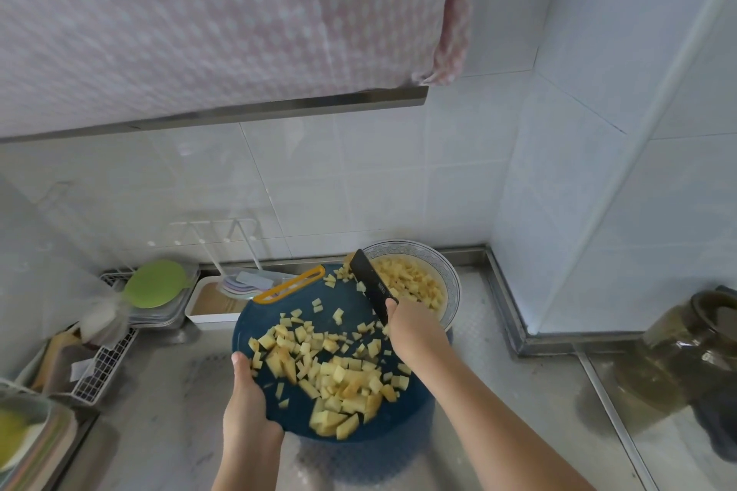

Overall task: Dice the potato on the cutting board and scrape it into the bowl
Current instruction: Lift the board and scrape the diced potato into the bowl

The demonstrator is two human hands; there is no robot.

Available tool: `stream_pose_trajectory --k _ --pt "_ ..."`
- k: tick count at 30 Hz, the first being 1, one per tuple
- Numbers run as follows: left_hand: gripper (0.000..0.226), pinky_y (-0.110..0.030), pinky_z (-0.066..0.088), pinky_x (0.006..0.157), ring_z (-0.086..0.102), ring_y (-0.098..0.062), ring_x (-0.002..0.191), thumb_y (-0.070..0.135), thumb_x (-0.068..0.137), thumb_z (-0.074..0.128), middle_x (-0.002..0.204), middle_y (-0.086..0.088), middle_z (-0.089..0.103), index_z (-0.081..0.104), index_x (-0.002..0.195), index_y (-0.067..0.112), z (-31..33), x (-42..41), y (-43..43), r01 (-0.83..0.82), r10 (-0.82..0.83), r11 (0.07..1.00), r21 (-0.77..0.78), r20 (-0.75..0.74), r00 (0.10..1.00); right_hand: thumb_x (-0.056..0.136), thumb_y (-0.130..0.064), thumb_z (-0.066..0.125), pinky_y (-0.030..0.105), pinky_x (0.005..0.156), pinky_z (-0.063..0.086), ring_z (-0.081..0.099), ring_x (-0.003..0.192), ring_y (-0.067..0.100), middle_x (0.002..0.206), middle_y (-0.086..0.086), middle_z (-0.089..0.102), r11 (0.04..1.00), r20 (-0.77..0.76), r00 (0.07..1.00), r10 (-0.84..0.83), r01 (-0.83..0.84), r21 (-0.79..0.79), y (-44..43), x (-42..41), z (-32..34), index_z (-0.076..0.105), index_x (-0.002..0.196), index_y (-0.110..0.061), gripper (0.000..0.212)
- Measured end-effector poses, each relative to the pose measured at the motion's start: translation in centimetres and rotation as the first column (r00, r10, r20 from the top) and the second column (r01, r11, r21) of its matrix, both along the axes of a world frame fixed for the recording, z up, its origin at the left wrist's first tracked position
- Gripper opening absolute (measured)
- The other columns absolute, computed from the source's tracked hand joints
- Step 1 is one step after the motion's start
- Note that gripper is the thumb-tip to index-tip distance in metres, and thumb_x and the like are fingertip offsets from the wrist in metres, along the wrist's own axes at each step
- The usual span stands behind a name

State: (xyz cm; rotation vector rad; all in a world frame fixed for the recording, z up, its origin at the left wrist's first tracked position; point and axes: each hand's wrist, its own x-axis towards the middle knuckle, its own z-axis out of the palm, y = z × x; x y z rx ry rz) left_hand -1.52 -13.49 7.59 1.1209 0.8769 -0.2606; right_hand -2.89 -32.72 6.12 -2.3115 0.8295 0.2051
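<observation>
A round dark blue cutting board point(351, 303) with an orange handle slot is lifted off the counter and tilted toward a white bowl point(448, 271) at the back. My left hand point(247, 395) grips the board's near left edge, thumb on top. Many yellow potato cubes point(339, 375) lie on the board, most in its near half. My right hand point(410, 325) holds a black knife point(373, 285), its blade at the board's far edge beside the bowl. Potato cubes point(410, 283) fill part of the bowl.
A white wire rack point(99, 363) with packets stands at the left, a green lid point(155, 283) on trays and a white box point(207, 309) behind the board. A glass jar point(694, 335) stands at the right. Tiled walls close in at the back and right.
</observation>
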Motion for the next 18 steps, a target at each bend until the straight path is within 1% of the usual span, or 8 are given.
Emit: stream_pose_trajectory --k 2,5,9,11,12,14,16,18 --pt "0.046 -0.05 0.052 0.082 0.062 -0.029 0.076 0.058 0.09 0.052 0.086 -0.006 0.064 0.057 0.107 0.016 0.1 0.1 -0.2 -0.002 0.002 1.0 0.003 0.007 1.0 0.108 -0.029 0.025 0.039 0.091 0.044 0.058 0.113 0.034 0.121 0.017 0.062 0.997 0.041 0.997 0.07 -0.071 0.015 -0.6 0.0 0.0 0.055 0.125 -0.004 0.043" --pt "0.046 -0.05 0.052 0.081 0.062 -0.029 0.076 0.059 0.09 0.051 0.085 -0.007 0.064 0.057 0.106 0.016 0.1 0.3 -0.3 0.008 -0.008 1.0 0.012 0.003 1.0 0.107 -0.022 0.025 0.038 0.084 0.043 0.059 0.11 0.037 0.118 0.021 0.062 0.998 0.086 0.994 0.062 -0.064 0.026 -1.7 -0.1 0.5 0.056 0.122 -0.001 0.04" --pt "0.049 -0.049 0.053 0.079 0.062 -0.03 0.074 0.06 0.09 0.05 0.085 -0.008 0.065 0.058 0.107 0.015 0.1 0.6 -0.1 0.017 -0.017 0.999 0.041 -0.001 1.0 0.108 -0.026 0.025 0.039 0.088 0.045 0.059 0.11 0.036 0.116 0.019 0.062 0.999 0.036 0.998 0.044 -0.045 0.009 -3.1 0.7 -0.4 0.056 0.122 -0.001 0.043" --pt "0.049 -0.05 0.053 0.08 0.062 -0.03 0.073 0.061 0.089 0.05 0.083 -0.008 0.065 0.057 0.106 0.015 0.1 0.7 0.1 0.011 -0.011 0.999 0.052 0.001 1.0 0.108 -0.04 0.022 0.038 0.086 0.049 0.064 0.098 0.03 0.101 0.013 0.064 1.0 -0.029 0.999 -0.023 0.023 0.004 -4.0 1.4 -1.0 0.059 0.115 -0.003 0.053" --pt "0.049 -0.052 0.053 0.083 0.062 -0.03 0.074 0.061 0.089 0.05 0.083 -0.007 0.064 0.057 0.106 0.016 0.3 0.8 0.2 0.009 -0.01 0.999 0.053 0.007 1.0 0.107 -0.044 0.021 0.034 0.077 0.05 0.064 0.084 0.024 0.089 0.008 0.062 0.999 -0.052 0.998 -0.042 0.042 -0.001 -4.5 1.7 -1.1 0.06 0.107 -0.005 0.055" --pt "0.049 -0.055 0.051 0.088 0.062 -0.029 0.075 0.062 0.089 0.05 0.085 -0.006 0.064 0.056 0.108 0.017 0.4 0.8 0.6 -0.007 0.006 0.999 0.048 0.022 1.0 0.108 -0.042 0.023 0.027 0.057 0.041 0.052 0.06 0.013 0.07 0.0 0.052 0.999 -0.02 1.0 -0.016 0.015 -0.051 -5.4 2.1 -1.0 0.054 0.092 -0.011 0.048" --pt "0.048 -0.053 0.052 0.086 0.063 -0.027 0.077 0.062 0.089 0.05 0.088 -0.005 0.065 0.055 0.111 0.019 0.6 0.8 1.0 -0.029 0.028 0.999 0.029 0.041 0.999 0.109 -0.039 0.023 0.027 0.059 0.038 0.046 0.057 0.012 0.066 -0.002 0.046 0.995 0.024 0.999 0.035 -0.033 -0.089 -6.2 1.9 -0.2 0.051 0.088 -0.012 0.044" --pt "0.048 -0.05 0.053 0.08 0.064 -0.026 0.077 0.062 0.089 0.05 0.088 -0.003 0.065 0.055 0.112 0.02 0.7 0.9 1.2 -0.046 0.045 0.999 0.008 0.054 0.998 0.109 -0.037 0.022 0.028 0.064 0.037 0.047 0.063 0.016 0.066 -0.003 0.045 0.99 0.063 0.995 0.075 -0.066 -0.126 -6.9 1.9 0.4 0.051 0.088 -0.013 0.044"
